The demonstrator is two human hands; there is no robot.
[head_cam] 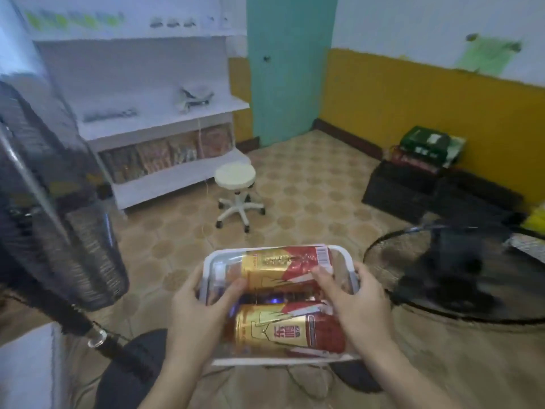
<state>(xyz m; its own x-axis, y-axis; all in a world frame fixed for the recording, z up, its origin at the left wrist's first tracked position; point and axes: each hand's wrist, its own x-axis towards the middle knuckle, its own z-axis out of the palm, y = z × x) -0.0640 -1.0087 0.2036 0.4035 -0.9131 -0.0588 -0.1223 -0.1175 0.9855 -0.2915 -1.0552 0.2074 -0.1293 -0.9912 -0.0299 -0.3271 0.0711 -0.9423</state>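
So you had both hands out in front of you, forearms coming up from the bottom of the view and angling in toward each other. Your left hand (203,308) gripped the left wall of the clear tray (345,252), thumb hooked inside and fingers curled round the outside. Your right hand (354,302) did the same on the right wall, thumb lying across the end of the far can (280,267) and the rest of the fingers wrapped round the outside edge. The tray was up off the ground between your hands, roughly level, with two red-and-gold cans lying on their sides in it. The far can sat along the back wall and the near can (283,329) was closest to you, with a dark gap between them. Below was a tan patterned tile floor (309,196). A white rolling stool (235,175) stood out in the middle, just beside a white shelf unit (165,125) with colourful packets on the low shelf. There was a black standing fan (44,187) close on your left and a round black fan guard (442,273) low on your right. Dark crates (413,190) sat against the yellow wall (413,93) with a green box (424,140) on top, and a teal pillar (289,69) stood at the back.
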